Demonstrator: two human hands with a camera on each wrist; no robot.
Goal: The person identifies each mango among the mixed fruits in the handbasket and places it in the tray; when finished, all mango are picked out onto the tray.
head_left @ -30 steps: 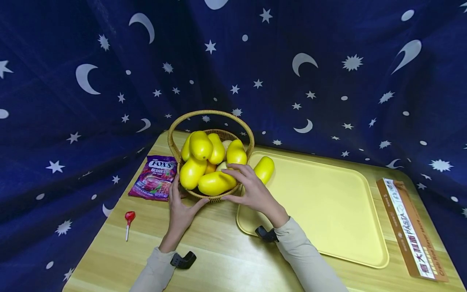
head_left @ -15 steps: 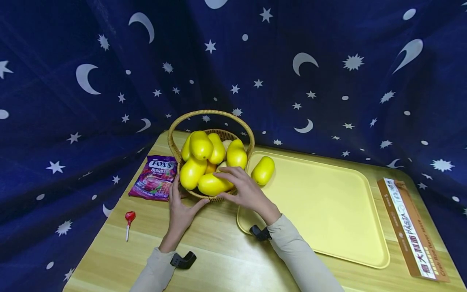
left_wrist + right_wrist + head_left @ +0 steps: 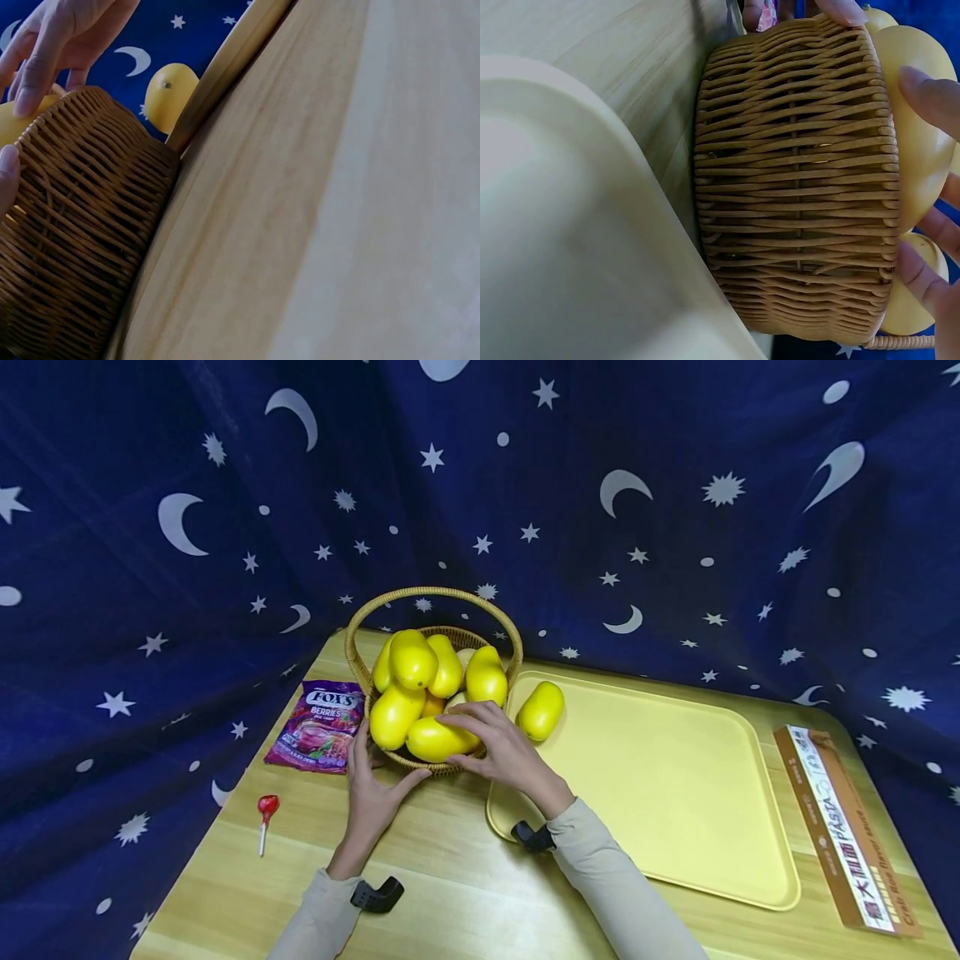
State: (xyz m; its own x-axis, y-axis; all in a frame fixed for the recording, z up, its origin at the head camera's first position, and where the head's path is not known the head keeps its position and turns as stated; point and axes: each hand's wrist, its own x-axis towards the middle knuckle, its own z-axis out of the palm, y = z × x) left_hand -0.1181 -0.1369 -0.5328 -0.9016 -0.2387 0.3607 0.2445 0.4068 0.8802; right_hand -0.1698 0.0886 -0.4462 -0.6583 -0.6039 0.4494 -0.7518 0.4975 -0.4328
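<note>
A woven wicker basket [image 3: 431,766] with a tall hoop handle holds several yellow mangoes, heaped above its rim. Between them, an orange fruit and pale round ones show partly. My left hand [image 3: 372,797] grips the basket's left front side, its thumb at the front rim. My right hand [image 3: 510,752] holds the right end of the front mango [image 3: 437,740], lying in the basket at the rim. The right wrist view shows the thumb on this mango [image 3: 911,150]; part of the hand is cut off there. Another mango [image 3: 541,712] lies on the yellow tray's [image 3: 660,777] left back corner.
A purple bag of Fox's berries candy [image 3: 318,727] lies left of the basket. Nearer the table's left edge is a red lollipop [image 3: 266,810]. The brown pasta box [image 3: 843,831] lies right of the tray. Behind the table hangs a blue star-patterned cloth [image 3: 540,485].
My right hand has moved left onto the front mango, which shifted slightly left in the basket. The mango on the tray shows more fully now. The left hand stays in place.
</note>
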